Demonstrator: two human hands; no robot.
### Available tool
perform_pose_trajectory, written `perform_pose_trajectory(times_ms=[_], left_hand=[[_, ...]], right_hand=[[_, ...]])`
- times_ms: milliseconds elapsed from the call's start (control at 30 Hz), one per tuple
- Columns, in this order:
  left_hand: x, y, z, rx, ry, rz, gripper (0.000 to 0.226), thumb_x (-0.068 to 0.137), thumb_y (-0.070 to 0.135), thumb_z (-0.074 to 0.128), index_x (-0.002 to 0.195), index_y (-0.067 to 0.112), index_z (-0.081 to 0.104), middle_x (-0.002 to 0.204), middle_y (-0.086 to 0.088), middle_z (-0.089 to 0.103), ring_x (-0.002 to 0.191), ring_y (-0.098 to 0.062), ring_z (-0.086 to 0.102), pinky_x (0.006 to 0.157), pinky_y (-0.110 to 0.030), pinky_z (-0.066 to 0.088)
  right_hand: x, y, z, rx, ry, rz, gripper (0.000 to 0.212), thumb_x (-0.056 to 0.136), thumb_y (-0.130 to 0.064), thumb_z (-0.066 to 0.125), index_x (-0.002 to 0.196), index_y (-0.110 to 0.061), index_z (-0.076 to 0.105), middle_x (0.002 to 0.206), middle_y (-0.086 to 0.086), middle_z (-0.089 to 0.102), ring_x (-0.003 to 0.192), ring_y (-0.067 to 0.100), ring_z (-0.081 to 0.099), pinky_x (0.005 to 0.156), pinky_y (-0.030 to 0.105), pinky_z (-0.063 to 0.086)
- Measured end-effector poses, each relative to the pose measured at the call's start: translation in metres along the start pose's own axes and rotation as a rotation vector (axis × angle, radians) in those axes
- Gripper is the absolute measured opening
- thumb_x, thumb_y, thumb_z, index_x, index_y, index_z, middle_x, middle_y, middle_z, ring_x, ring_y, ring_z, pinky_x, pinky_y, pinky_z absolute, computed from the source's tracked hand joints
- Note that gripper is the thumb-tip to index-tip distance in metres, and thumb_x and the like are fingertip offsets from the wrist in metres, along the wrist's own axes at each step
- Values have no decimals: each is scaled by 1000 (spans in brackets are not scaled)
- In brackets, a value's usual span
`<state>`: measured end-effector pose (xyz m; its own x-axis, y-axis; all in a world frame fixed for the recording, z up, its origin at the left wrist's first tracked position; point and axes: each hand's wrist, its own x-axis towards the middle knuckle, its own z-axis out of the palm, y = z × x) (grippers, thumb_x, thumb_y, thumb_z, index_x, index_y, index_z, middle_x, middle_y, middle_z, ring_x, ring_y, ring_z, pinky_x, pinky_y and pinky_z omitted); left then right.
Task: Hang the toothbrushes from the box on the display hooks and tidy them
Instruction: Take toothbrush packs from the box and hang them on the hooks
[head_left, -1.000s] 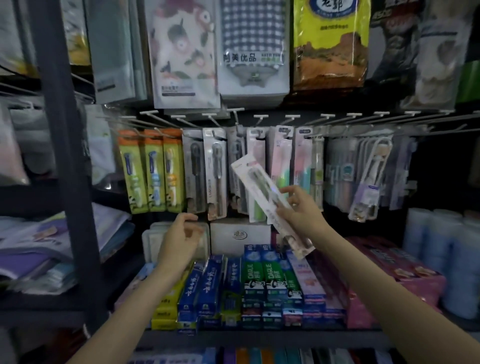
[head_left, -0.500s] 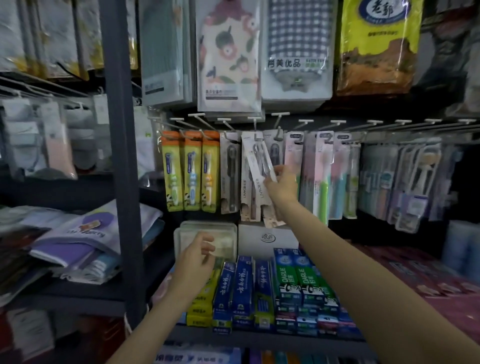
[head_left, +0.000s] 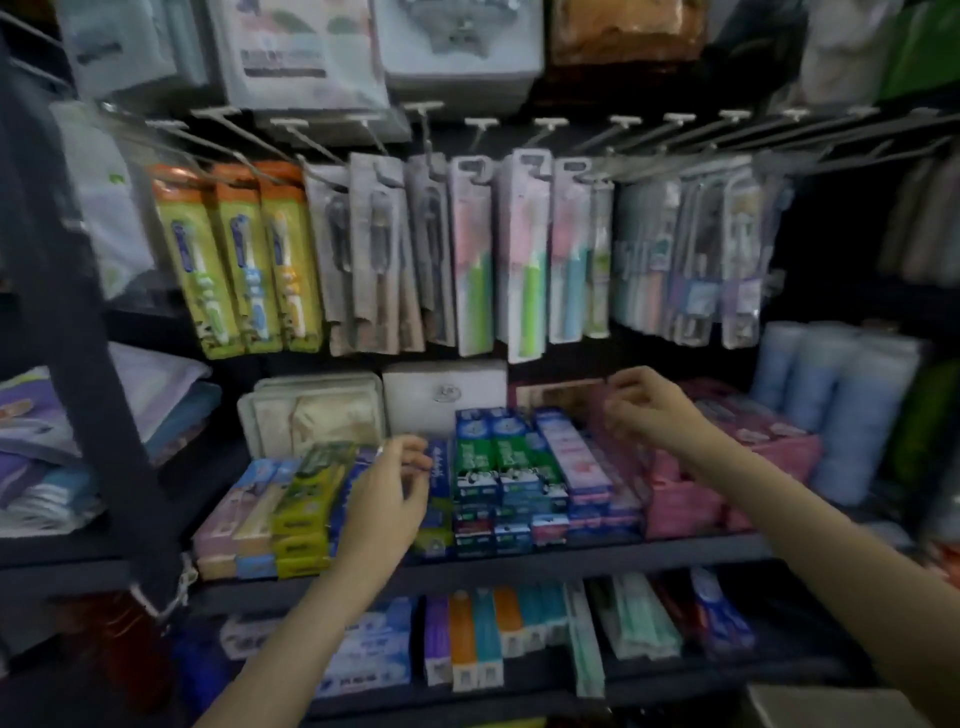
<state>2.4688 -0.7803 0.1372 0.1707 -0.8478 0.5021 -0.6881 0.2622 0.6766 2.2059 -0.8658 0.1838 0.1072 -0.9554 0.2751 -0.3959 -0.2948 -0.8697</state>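
Both hands empty, fingers loosely curled: left hand (head_left: 387, 499) over toothpaste boxes (head_left: 498, 467), right hand (head_left: 647, 410) above pink packs (head_left: 691, 493). Packaged toothbrushes (head_left: 470, 254) hang from display hooks (head_left: 478, 127) above shelf.

Dim overall, light falling from the front onto the hanging toothbrush packs (head_left: 467, 249) and toothpaste boxes (head_left: 498, 467). Deep shadow behind the hooks (head_left: 675, 124), at right edge and under the lower shelf. Motion blur throughout; print on packs unreadable. Both hands (head_left: 384, 493) (head_left: 644, 410) soft-edged, fingers smeared. Wide-angle bowing at edges: left post (head_left: 78, 312) leans, hooks fan outward. Faint sheen on plastic fronts, possibly glare.
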Motion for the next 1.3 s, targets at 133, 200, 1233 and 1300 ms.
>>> perform_pose_trajectory(times_ms=[133, 200, 1233, 1300], left_hand=[[-33, 33, 87, -20, -160, 21, 17, 92, 7, 49, 103, 20, 49, 89, 9, 56, 83, -8, 56, 77, -23, 46], [-54, 46, 141, -9, -265, 48, 18, 91, 5, 50, 104, 18, 52, 90, 8, 59, 84, -8, 57, 77, -22, 46], [-239, 80, 440, 359, -772, -354, 21, 88, 7, 52, 103, 13, 64, 115, -6, 55, 125, -18, 36, 97, -25, 33], [-235, 79, 438, 329, -804, -400, 20, 87, 7, 53, 101, 17, 63, 117, -7, 54, 123, -20, 40, 102, -33, 36]], right_hand=[[-36, 63, -85, -20, -84, 158, 19, 89, 5, 52, 104, -6, 52, 77, 13, 61, 54, 11, 60, 52, 18, 50], [-49, 91, -122, -12, -113, 219, 20, 90, 5, 51, 107, -5, 52, 78, 12, 61, 58, 15, 60, 54, 18, 52], [-279, 492, -173, -866, -1033, 173, 57, 89, -37, 54, 139, -20, 33, 139, 16, 31, 126, 33, 38, 101, 40, 35], [-268, 491, -190, -755, -844, 261, 61, 82, -32, 63, 136, -19, 37, 132, 14, 35, 121, 33, 42, 97, 38, 39]])
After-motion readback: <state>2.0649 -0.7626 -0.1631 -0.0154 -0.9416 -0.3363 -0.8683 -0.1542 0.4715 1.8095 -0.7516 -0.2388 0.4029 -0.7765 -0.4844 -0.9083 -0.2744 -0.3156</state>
